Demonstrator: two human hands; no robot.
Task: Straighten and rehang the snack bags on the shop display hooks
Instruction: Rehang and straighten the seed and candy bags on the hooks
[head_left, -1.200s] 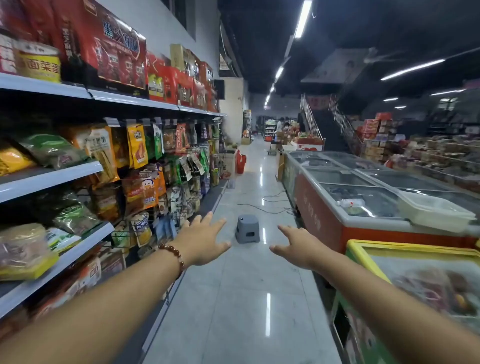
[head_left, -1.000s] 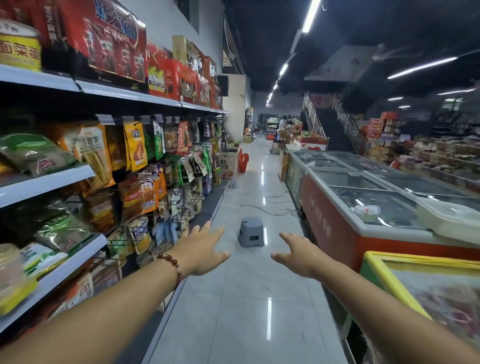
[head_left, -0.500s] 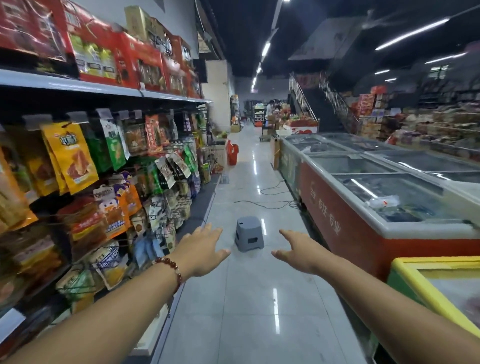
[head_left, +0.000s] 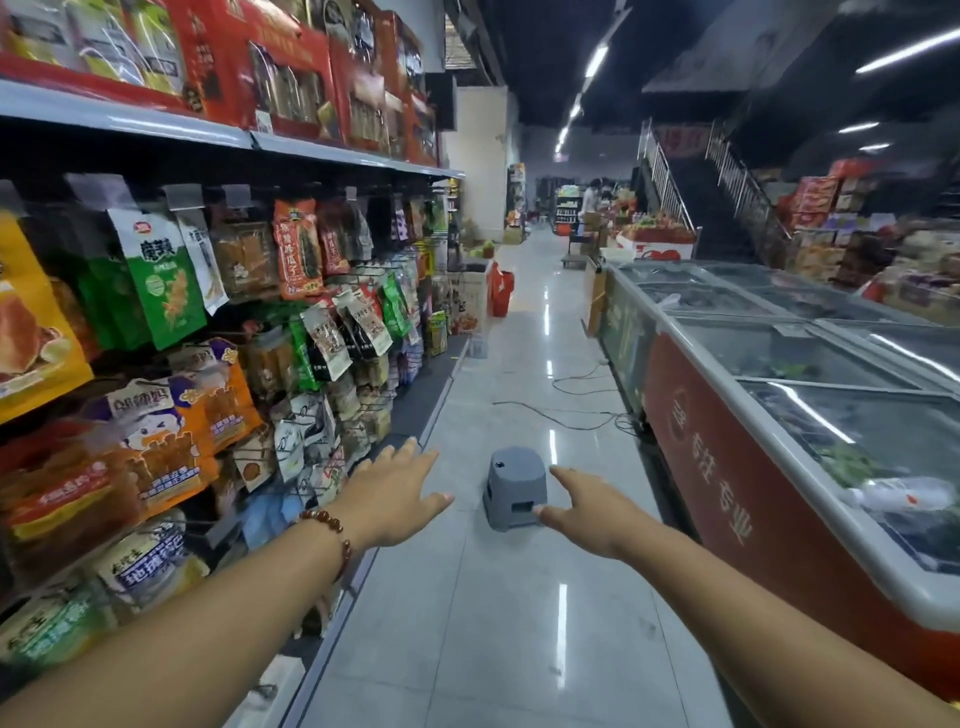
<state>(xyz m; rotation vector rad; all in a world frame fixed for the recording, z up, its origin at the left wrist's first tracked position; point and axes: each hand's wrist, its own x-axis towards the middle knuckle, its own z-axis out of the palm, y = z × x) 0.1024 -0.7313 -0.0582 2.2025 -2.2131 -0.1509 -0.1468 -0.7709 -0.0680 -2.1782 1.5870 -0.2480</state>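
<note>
Rows of snack bags hang on display hooks along the shelving on my left, among them a green and white bag (head_left: 161, 270), an orange bag (head_left: 297, 249) and an orange bag with a cartoon face (head_left: 156, 441). My left hand (head_left: 395, 493), with a bead bracelet on the wrist, reaches forward over the aisle beside the lowest bags, fingers straight and spread, holding nothing. My right hand (head_left: 582, 512) is stretched out level with it, fingers straight, empty, in front of a grey step stool (head_left: 514, 486).
Red gift boxes (head_left: 291, 88) stand on the top shelf. A long red chest freezer (head_left: 769, 441) with glass lids lines the right side. Cables (head_left: 561, 410) trail across the tiled aisle floor. A red bin (head_left: 501, 291) and a distant person (head_left: 589, 200) are further down.
The view has advanced down the aisle: the hanging bags and the grey stool are closer. Both hands stay stretched forward, empty, in the same pose.
</note>
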